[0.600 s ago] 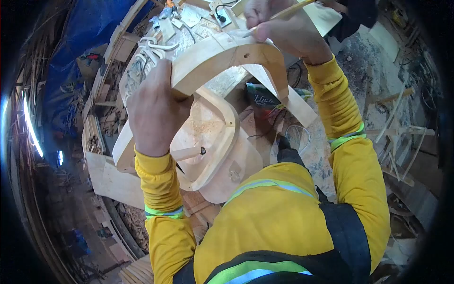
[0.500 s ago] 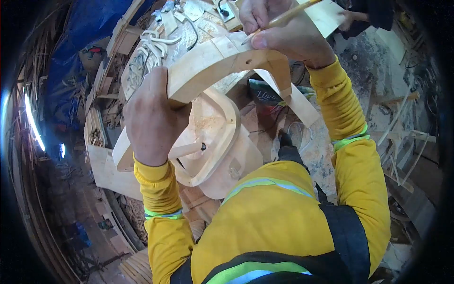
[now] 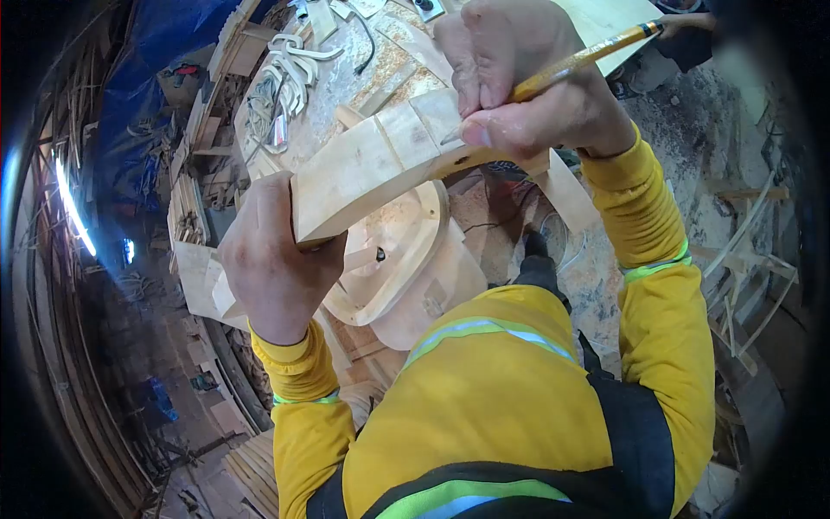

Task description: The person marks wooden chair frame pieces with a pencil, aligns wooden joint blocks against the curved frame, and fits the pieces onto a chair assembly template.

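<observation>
Over the near edge of the table [image 3: 335, 104] is one curved wooden piece [image 3: 350, 186], its end gripped by the left hand [image 3: 281, 251]. The right hand [image 3: 540, 119] pinches one pencil [image 3: 588, 59], tip at the piece's upper face, near two crosswise lines [image 3: 387, 143]; one hole [image 3: 463, 162] shows in its side. Below is one rounded frame [image 3: 413, 268]. Toward the table's left edge lie curved strips [image 3: 322, 55], too overlapped to count.

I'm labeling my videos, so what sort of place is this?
Probably a woodworking shop: there's a pencil held at a curved wooden piece, plus a rounded wooden frame.
</observation>
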Tool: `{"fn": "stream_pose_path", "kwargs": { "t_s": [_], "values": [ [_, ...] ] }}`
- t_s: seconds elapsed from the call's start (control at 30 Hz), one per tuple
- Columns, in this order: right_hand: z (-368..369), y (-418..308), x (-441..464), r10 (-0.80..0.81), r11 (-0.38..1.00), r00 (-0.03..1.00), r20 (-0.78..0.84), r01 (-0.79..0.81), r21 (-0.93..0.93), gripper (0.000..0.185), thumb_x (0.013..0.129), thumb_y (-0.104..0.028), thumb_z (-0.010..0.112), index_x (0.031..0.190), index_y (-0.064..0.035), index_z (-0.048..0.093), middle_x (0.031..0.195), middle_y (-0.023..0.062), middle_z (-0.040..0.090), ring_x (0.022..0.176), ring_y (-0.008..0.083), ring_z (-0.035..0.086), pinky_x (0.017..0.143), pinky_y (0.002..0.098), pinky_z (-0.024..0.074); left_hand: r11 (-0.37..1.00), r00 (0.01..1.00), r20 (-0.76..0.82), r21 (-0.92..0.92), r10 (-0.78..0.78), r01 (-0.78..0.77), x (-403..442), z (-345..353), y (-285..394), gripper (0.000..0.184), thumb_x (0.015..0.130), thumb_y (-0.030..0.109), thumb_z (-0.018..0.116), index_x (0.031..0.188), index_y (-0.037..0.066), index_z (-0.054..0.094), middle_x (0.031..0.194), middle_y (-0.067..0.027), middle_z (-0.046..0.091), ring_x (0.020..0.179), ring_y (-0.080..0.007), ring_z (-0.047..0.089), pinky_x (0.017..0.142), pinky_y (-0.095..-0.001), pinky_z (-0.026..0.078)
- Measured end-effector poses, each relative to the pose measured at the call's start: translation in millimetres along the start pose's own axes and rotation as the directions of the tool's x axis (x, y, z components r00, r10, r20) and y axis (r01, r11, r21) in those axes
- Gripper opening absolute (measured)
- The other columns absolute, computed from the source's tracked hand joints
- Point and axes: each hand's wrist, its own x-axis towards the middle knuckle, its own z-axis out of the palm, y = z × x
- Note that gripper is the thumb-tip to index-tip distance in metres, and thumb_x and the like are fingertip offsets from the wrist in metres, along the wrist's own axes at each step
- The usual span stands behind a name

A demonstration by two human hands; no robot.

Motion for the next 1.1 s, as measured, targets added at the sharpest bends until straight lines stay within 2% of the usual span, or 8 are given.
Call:
{"fn": "stream_pose_path", "kwargs": {
  "t_s": [0.1,0.13,0.2,0.47,0.63,0.77,0.93,1.1],
  "values": [
    [5,-6,-3,0.01,0.999,1.0,-0.024,-0.011,-0.053,0.023,0.075,0.008,0.078,0.073,-0.0049,0.059,0.078,0.0038,0.066,0.063,0.0068,0.058,0.054,0.0209,0.0444,1.0,1.0,0.005,-0.003,0.002,-0.002,0,-2,2,0.037,0.066,0.013,0.084,0.094,0.005,0.061,0.078,-0.012,0.058,0.069,-0.0324,0.063,0.059,-0.0391,0.049],
    [5,-7,-2,-0.035,0.992,0.999,0.011,0.036,-0.121,0.023,0.076,0.009,0.077,0.074,-0.0049,0.058,0.079,0.0045,0.066,0.064,0.0065,0.059,0.054,0.0214,0.0446,1.0,1.0,0.0,0.001,-0.003,0.003,-1,-1,3,0.037,0.066,0.013,0.084,0.094,0.005,0.061,0.078,-0.012,0.058,0.068,-0.0325,0.063,0.058,-0.0392,0.049],
    [11,-15,-2,-0.032,0.939,0.999,-0.017,0.025,-0.343,0.028,0.065,0.005,0.08,0.062,-0.0063,0.055,0.071,0.006,0.065,0.063,0.0141,0.054,0.057,0.0264,0.042,1.0,1.0,-0.008,0.01,-0.013,0.013,-2,-1,5,0.037,0.066,0.014,0.084,0.093,0.005,0.06,0.077,-0.012,0.058,0.067,-0.0327,0.062,0.057,-0.0394,0.048],
    [21,3,-12,-0.135,0.963,0.983,-0.123,0.101,-0.249,0.029,0.063,0.007,0.079,0.059,-0.0087,0.055,0.067,0.0041,0.064,0.061,0.0127,0.05,0.055,0.0269,0.0372,0.999,0.999,-0.014,0.043,0.033,-0.032,-3,-3,6,0.04,0.065,0.014,0.084,0.099,0.006,0.063,0.079,-0.0116,0.061,0.067,-0.0317,0.065,0.058,-0.0378,0.05],
    [24,-15,-6,-0.062,0.96,0.992,-0.113,0.028,-0.279,0.03,0.062,0.007,0.079,0.06,-0.0096,0.054,0.066,0.0039,0.063,0.061,0.0137,0.05,0.055,0.0273,0.0371,0.998,0.999,-0.012,0.056,0.037,-0.037,-4,-4,8,0.041,0.066,0.014,0.084,0.1,0.006,0.064,0.079,-0.0112,0.062,0.068,-0.0311,0.065,0.059,-0.0377,0.05],
    [15,-1,-12,-0.103,0.968,0.99,-0.097,0.077,-0.24,0.032,0.062,0.007,0.079,0.06,-0.0105,0.053,0.066,0.004,0.063,0.06,0.0138,0.051,0.055,0.0273,0.0375,0.998,0.999,-0.013,0.05,0.039,-0.038,-5,-4,7,0.041,0.066,0.014,0.084,0.101,0.006,0.063,0.079,-0.0112,0.062,0.068,-0.0315,0.065,0.059,-0.0379,0.05],
    [29,-2,-15,-0.131,0.961,0.971,-0.199,0.075,-0.266,0.032,0.062,0.008,0.079,0.061,-0.0105,0.053,0.066,0.0041,0.063,0.061,0.0136,0.053,0.055,0.0273,0.0386,0.999,0.999,-0.021,0.028,0.026,-0.025,-7,-3,7,0.041,0.066,0.013,0.084,0.101,0.007,0.063,0.08,-0.0116,0.063,0.069,-0.032,0.066,0.06,-0.0376,0.051],
    [16,-1,-9,-0.133,0.963,0.988,-0.075,0.111,-0.246,0.031,0.063,0.009,0.078,0.062,-0.0095,0.053,0.067,0.0039,0.062,0.061,0.0135,0.053,0.055,0.0268,0.0392,0.997,0.999,-0.012,0.065,0.045,-0.044,-3,-5,8,0.04,0.066,0.013,0.084,0.1,0.007,0.064,0.082,-0.012,0.064,0.07,-0.0319,0.066,0.061,-0.0374,0.051]
  ]
}}
